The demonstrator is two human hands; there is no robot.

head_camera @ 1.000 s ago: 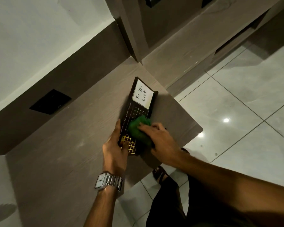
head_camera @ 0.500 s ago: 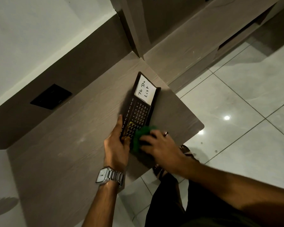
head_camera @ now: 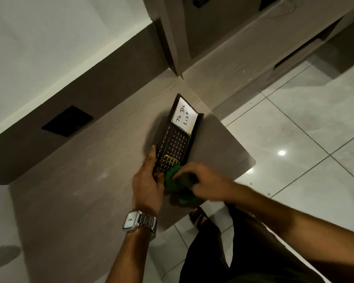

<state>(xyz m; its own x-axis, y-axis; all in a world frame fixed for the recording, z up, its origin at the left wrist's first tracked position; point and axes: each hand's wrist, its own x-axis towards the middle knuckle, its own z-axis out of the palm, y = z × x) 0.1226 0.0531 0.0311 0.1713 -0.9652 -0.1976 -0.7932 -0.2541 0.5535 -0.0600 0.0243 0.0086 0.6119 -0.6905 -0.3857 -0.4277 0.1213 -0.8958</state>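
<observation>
Status: wipe-down is mid-pass, I'd say.

- black desk calendar (head_camera: 177,142) lies flat on the counter (head_camera: 80,180), close to its right edge, with its far end pointing at the back right corner.
- left hand (head_camera: 146,184): open grip. The fingers lie straight along the calendar's left edge and brace it, not wrapped round it.
- right hand (head_camera: 209,180): grip closed round the green cloth (head_camera: 172,176), which is bunched up. The cloth sits on the calendar's near end and spills onto the counter towards the front edge. The hand is motion-blurred, so a stroke looks to be in progress.
- Near end of the face is under the cloth now. The date grid and the To Do List note (head_camera: 184,117) at the far end are uncovered.
- Can't tell from surface sheen which parts are already clean; light is too dim.

Judgement: face partly covered at best. Left to do, probably: the far half around the note, the side edges, then lift the cloth clear. Nothing visible says the counter itself is in scope.
</observation>
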